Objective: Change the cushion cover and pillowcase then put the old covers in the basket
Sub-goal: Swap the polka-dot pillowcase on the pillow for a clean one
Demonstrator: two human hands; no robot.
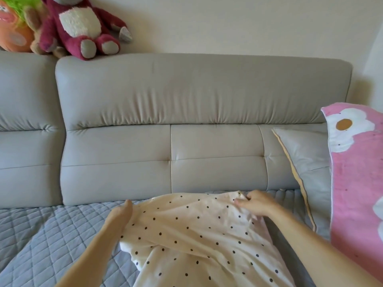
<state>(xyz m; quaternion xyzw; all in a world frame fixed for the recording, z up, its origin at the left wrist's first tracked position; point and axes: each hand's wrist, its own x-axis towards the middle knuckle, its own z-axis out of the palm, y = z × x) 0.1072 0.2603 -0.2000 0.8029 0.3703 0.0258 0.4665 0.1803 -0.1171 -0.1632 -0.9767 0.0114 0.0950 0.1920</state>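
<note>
Right hand grip: the right hand (253, 204) was pinched closed on the far corner of the polka-dot cover (194, 230), thumb against fingertips, at about 1 o'clock on the cloth.
Left hand grip: the left hand (121, 212) lay against the cover's left edge at 10 o'clock with cloth over the fingers; whether it clamped the cloth could not be told.
Cover location: it lay on the quilted seat pad (41, 235), running from the backrest (186, 158) toward 6 o'clock.
Step advice: probably keep both far corners taut and level so the opening stays square.
Edges: the backrest stood just beyond the hands at 12 o'clock.
Obstacles: the grey cushion (306, 168) and pink flowered pillow (356, 183) crowded 3 o'clock.
Open room: bare pad lay toward 9 o'clock.
</note>
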